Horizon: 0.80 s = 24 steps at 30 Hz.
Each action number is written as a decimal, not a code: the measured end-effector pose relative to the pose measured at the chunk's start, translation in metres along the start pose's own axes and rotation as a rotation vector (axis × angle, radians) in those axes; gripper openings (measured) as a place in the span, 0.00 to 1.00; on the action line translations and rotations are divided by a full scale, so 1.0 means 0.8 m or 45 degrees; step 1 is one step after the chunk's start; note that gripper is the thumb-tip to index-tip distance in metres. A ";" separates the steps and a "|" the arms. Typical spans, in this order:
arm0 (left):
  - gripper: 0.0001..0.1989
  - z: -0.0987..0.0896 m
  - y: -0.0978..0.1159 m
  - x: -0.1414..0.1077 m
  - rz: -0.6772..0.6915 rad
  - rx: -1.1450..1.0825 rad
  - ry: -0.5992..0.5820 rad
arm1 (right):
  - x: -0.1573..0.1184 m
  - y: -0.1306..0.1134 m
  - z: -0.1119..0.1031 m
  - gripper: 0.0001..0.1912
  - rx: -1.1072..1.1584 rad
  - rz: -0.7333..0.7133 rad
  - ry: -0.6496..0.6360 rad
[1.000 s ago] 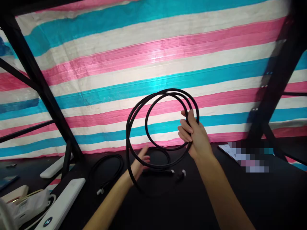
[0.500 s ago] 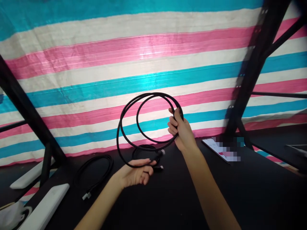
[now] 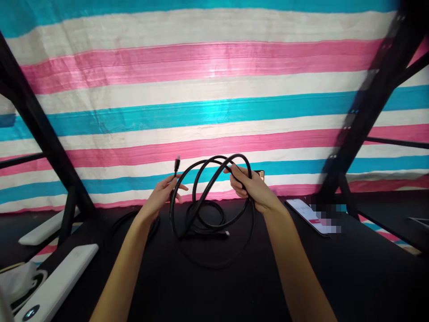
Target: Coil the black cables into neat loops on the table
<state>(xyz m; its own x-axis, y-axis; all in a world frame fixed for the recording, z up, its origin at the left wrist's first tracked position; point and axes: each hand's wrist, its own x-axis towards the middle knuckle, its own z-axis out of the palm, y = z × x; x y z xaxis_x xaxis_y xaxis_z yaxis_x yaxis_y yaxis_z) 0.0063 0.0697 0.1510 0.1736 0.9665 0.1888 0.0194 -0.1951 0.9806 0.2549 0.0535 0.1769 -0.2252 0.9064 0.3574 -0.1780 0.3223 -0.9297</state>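
Observation:
A black cable (image 3: pixel 211 184) hangs in several loose loops between my hands, above the dark table. My right hand (image 3: pixel 246 182) is closed around the loops at their right side. At the left, my left hand (image 3: pixel 167 188) pinches the cable near one end, and that end's connector (image 3: pixel 177 164) points up above the fingers. A second black coiled cable (image 3: pixel 219 210) lies on the table behind the held loops, with a light-tipped connector (image 3: pixel 227 234) near it. Another coiled cable (image 3: pixel 117 226) rests on the table, partly hidden by my left forearm.
A phone (image 3: pixel 308 217) lies at the right, partly pixelated. White elongated objects (image 3: pixel 58 281) and a white adapter with a cord (image 3: pixel 18 281) are at the left. Black metal frame posts (image 3: pixel 43 129) stand on both sides, before a striped sheet (image 3: pixel 208 80).
My left hand has moved left and up and now holds the connector end upright. The loops have spread and crossed, with one hanging lower. My right hand keeps its hold.

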 end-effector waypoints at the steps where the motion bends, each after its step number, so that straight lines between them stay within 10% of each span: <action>1: 0.19 -0.002 -0.004 -0.002 -0.066 0.049 -0.060 | 0.001 0.001 0.000 0.18 0.003 0.001 0.023; 12: 0.40 0.027 -0.023 0.009 -0.628 -0.744 -0.608 | 0.019 0.037 0.037 0.20 0.136 0.073 0.148; 18: 0.38 0.020 -0.023 0.007 -0.692 -0.735 -0.807 | 0.028 0.059 0.048 0.18 -0.279 0.121 0.129; 24: 0.36 0.013 -0.036 0.020 -0.703 -0.966 -0.974 | 0.038 0.079 0.045 0.16 -0.792 -0.127 0.438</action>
<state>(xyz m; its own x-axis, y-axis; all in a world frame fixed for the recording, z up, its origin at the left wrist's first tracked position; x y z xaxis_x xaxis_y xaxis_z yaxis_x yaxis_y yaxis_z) 0.0189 0.0894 0.1252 0.8664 0.4905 -0.0935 -0.2634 0.6080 0.7489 0.2021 0.0918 0.1325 0.0969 0.8661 0.4905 0.4202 0.4111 -0.8090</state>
